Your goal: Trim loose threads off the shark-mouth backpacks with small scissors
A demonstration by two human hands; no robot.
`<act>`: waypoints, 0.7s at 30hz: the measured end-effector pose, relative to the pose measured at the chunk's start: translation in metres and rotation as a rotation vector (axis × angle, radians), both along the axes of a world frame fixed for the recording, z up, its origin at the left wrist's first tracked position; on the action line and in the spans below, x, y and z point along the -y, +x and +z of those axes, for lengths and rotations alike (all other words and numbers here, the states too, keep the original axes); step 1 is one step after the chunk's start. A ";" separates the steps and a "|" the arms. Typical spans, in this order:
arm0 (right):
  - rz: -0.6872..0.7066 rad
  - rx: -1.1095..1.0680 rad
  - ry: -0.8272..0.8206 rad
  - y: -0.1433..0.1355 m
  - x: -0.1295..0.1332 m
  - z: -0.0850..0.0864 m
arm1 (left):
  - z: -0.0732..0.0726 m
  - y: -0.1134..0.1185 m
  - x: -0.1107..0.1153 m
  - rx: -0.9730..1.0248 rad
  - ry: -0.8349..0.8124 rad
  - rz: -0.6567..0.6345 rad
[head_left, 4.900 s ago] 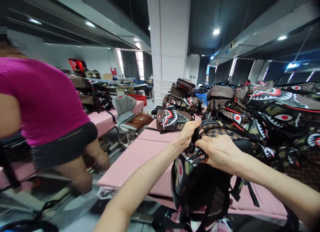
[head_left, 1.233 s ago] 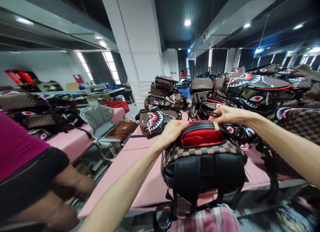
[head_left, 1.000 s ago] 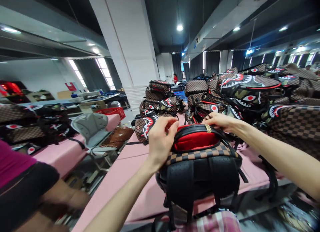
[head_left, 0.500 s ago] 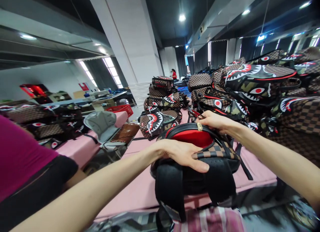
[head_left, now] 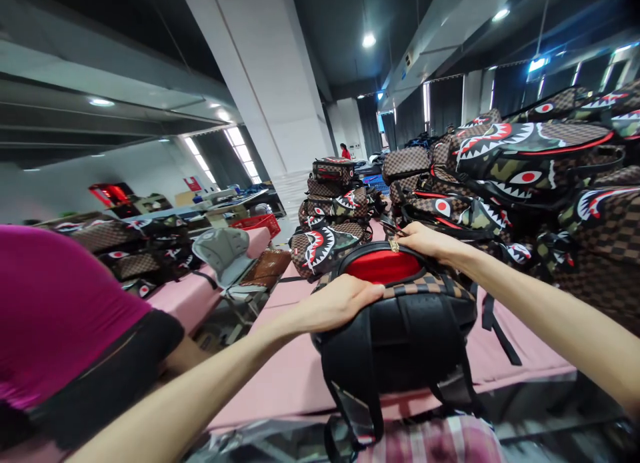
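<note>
A black and brown checkered backpack (head_left: 400,336) rests upright at the near edge of the pink table, its top open on a red lining (head_left: 383,268). My left hand (head_left: 345,302) grips the near left rim of the opening, thumb along the checkered top panel. At the far right rim, my right hand (head_left: 425,240) is closed beside a gold metal piece (head_left: 395,245). A small dark tool, by its shape thread snips (head_left: 389,227), sticks out past its fingers. Black shoulder straps (head_left: 353,376) hang toward me.
Stacked shark-mouth backpacks (head_left: 330,240) stand beyond, with a higher pile (head_left: 525,163) on the right. A person in a magenta top (head_left: 70,303) is at the left, near a grey chair (head_left: 223,253). The pink table (head_left: 280,376) runs under the bags; a white pillar (head_left: 260,83) rises behind.
The backpack has tipped, so more of its black back shows. My left hand has drawn back from the top panel to the rim. The view has swung slightly left.
</note>
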State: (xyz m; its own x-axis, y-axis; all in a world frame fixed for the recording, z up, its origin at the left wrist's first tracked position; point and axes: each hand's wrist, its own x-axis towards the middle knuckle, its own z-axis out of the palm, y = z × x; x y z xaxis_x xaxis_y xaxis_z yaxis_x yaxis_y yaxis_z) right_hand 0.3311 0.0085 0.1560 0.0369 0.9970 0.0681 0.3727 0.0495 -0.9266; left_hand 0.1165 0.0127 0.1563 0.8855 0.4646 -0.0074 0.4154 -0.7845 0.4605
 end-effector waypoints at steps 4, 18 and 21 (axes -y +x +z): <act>-0.107 -0.192 0.344 0.018 0.019 -0.008 | -0.008 0.005 -0.026 0.190 -0.212 0.121; -0.206 -0.402 0.124 -0.006 0.091 -0.052 | -0.010 0.034 -0.030 0.381 -0.023 0.241; -0.061 -0.622 0.043 -0.002 0.089 -0.056 | -0.012 0.030 -0.034 0.440 0.078 0.197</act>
